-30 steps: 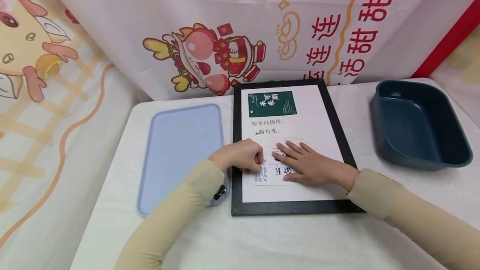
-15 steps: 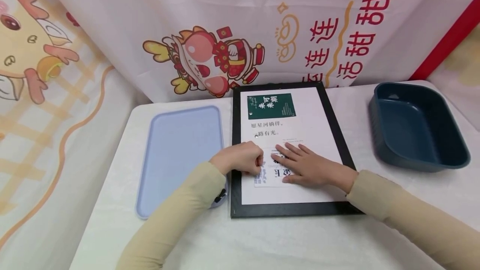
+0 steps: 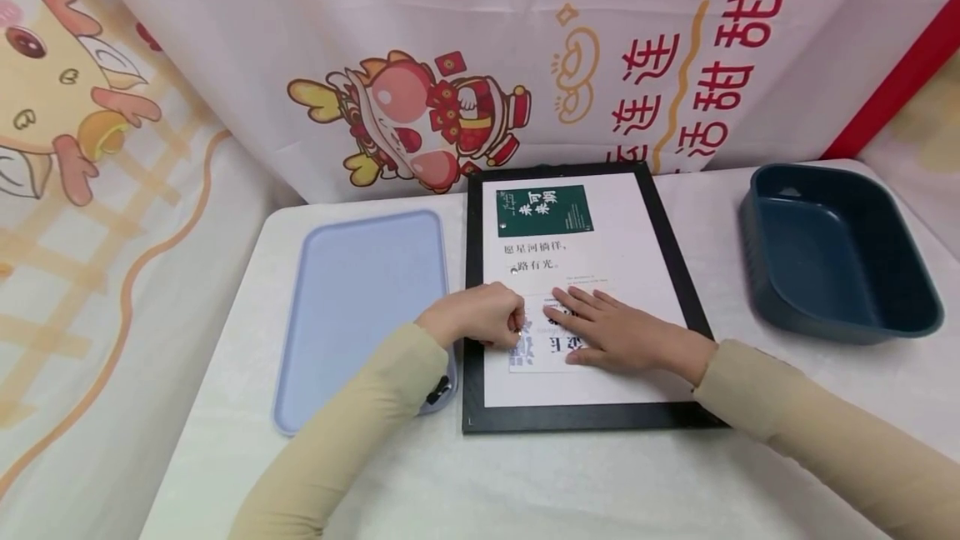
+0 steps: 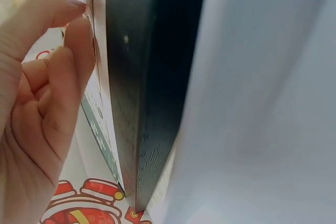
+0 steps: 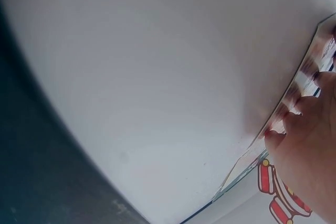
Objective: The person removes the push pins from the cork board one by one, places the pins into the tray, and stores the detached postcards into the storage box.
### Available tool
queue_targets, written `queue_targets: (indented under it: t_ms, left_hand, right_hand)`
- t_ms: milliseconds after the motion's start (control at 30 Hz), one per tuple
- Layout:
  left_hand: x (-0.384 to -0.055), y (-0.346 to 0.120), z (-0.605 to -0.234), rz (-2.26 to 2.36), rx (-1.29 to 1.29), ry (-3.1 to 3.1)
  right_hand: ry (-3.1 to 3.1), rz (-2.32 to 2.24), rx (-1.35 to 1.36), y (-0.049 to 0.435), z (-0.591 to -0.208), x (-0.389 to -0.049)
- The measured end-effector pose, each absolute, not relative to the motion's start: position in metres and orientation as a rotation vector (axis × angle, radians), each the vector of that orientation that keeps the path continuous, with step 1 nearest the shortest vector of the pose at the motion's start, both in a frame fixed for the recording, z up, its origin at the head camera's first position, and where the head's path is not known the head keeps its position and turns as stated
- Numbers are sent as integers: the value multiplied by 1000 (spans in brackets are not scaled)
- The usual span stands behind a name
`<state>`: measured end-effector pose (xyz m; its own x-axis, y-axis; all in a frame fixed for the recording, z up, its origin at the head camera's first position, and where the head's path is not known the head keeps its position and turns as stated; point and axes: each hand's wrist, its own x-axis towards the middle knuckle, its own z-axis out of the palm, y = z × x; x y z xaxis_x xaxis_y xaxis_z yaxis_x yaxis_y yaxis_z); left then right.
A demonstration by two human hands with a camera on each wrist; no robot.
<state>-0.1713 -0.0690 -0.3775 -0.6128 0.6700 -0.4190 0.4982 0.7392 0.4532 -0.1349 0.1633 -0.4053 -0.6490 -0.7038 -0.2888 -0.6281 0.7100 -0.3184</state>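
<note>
A black-framed white board (image 3: 637, 223) lies flat on the table. Down its left half run a green card (image 3: 543, 209), a white card (image 3: 536, 255) with printed characters, and a lower white card (image 3: 553, 345). Silver thumbtacks stud the upper two, one on the green card (image 3: 502, 226). My left hand (image 3: 483, 312) is curled at the lower card's left edge, where a small silver glint like a thumbtack (image 3: 519, 332) shows at the fingertips. Thumb and index finger (image 4: 79, 30) come close together there. My right hand (image 3: 611, 333) lies spread over the lower card, fingers straight, pressing it.
Left of the board rests a light blue tray (image 3: 367, 298), with small black items (image 3: 438, 391) at its lower right corner, partly behind my left sleeve. A dark blue plastic basin (image 3: 840, 257) stands at the right. A printed cloth (image 3: 585, 40) hangs behind the table.
The view shifts slightly. Both hands keep their places on the board, and the silver glint now shows at my left fingertips.
</note>
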Motion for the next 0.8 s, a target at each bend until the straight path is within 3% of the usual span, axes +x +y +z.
queue_targets:
  t_ms: [800]
  left_hand:
    - [-169,-72,-379,388,925,2436]
  right_hand:
    - [2517,-288,-1021,164,-404,-134]
